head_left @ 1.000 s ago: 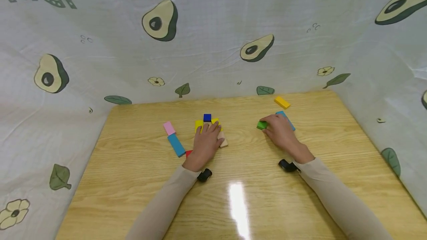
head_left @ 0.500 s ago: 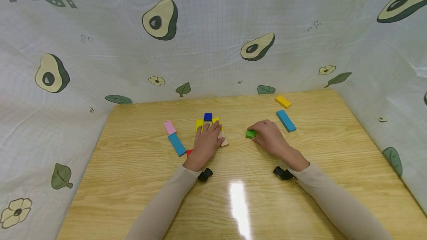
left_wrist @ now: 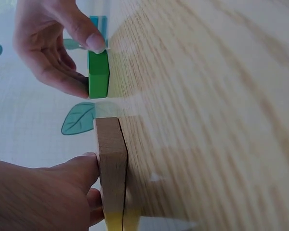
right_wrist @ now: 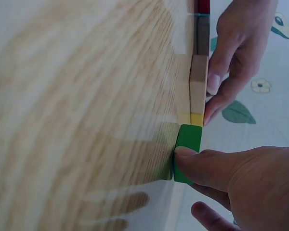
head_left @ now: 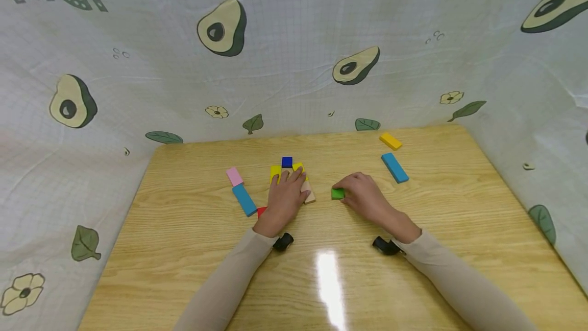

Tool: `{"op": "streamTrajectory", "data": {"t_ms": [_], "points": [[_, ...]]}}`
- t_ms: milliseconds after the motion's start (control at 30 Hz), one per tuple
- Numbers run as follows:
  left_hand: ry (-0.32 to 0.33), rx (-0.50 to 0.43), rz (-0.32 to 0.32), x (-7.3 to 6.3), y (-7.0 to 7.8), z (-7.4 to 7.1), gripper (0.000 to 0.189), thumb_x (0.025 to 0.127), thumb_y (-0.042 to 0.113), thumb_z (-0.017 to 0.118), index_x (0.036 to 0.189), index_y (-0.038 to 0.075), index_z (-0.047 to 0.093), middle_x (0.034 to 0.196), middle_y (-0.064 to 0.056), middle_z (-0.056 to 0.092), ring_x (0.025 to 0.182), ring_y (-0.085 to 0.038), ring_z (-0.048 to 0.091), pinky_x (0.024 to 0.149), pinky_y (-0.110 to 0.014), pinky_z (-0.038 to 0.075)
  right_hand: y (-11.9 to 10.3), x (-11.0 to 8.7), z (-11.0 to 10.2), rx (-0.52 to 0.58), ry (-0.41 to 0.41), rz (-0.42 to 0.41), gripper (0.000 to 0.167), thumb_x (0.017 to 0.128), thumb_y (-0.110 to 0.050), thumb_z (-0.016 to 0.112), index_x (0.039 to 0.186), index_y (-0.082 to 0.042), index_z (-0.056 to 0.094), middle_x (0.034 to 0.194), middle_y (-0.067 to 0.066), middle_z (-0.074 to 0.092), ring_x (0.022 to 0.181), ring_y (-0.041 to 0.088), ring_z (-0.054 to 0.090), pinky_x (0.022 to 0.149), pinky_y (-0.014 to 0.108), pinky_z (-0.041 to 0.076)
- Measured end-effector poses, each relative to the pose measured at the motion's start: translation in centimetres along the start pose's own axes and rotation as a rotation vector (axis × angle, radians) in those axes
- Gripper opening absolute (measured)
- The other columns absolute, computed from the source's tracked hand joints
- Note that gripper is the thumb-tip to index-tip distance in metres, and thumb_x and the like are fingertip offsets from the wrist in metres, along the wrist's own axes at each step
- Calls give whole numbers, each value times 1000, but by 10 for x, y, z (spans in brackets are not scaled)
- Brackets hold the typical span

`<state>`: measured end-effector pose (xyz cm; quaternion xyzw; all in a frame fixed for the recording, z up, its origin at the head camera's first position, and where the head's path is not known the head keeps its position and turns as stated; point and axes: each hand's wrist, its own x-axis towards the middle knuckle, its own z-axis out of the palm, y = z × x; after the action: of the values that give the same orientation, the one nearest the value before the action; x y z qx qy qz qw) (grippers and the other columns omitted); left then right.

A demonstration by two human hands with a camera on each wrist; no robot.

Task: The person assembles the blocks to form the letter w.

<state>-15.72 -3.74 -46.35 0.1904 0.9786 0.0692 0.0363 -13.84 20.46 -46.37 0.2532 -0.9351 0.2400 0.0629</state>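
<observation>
1. Left hand (head_left: 284, 199) spreads its fingers over clustered blocks, thumb at a wooden block (head_left: 309, 193); right hand (head_left: 366, 197) pinches the green block (head_left: 337, 194) around mid-table (head_left: 184, 249).
2. Nearest the table's left edge, a pink block (head_left: 235, 176) meets a blue block (head_left: 244, 200).
3. Right wrist view reveals a dark-looking block (right_wrist: 202, 34) between the red block (right_wrist: 203, 6) and the wooden one; the left hand covers it in the head view.
4. Left wrist view shows a gap between wood and green, which looks nearly closed from the right wrist.
5. Head view shows an orange block (head_left: 390, 141) near the far right corner.
</observation>
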Motion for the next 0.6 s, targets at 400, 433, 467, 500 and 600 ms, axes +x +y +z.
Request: {"op": "streamTrajectory", "data": {"t_ms": [400, 433, 467, 500, 600], "points": [[-5, 18, -4, 1, 0, 1, 55, 109, 39, 59, 159, 16, 51, 168, -1, 42, 149, -31, 42, 124, -54, 30, -9, -2, 3, 8, -20, -21, 35, 82, 4, 88, 114, -5, 80, 113, 9, 79, 110, 36, 65, 96, 58, 51], [-5, 20, -6, 1, 0, 1, 55, 109, 39, 59, 159, 16, 51, 168, -1, 42, 149, -31, 42, 124, -54, 30, -9, -2, 3, 2, -22, -26, 35, 82, 4, 88, 114, -6, 80, 113, 8, 78, 110, 35, 65, 96, 57, 51], [-6, 23, -7, 1, 0, 2, 55, 109, 39, 58, 159, 16, 51, 168, -1, 42, 149, -31, 42, 124, -54, 30, -10, -2, 4, -2, -26, -27, 35, 82, 3, 88, 115, -6, 80, 114, 8, 78, 110, 35, 65, 96, 57, 51], [-5, 24, -7, 2, 0, 2, 55, 109, 39, 58, 159, 16, 51, 168, -1, 42, 149, -31, 42, 125, -54, 30, -10, -2, 4, -7, -29, -30, 35, 83, 3, 88, 116, -6, 80, 114, 8, 78, 110, 34, 65, 97, 57, 52], [-5, 26, -11, 3, 0, 3, 55, 110, 40, 58, 159, 16, 51, 168, -1, 42, 149, -31, 43, 125, -54, 30, -10, -2, 5, -9, -35, -33, 35, 83, 2, 88, 116, -6, 80, 115, 7, 78, 111, 33, 65, 98, 56, 52]]}}
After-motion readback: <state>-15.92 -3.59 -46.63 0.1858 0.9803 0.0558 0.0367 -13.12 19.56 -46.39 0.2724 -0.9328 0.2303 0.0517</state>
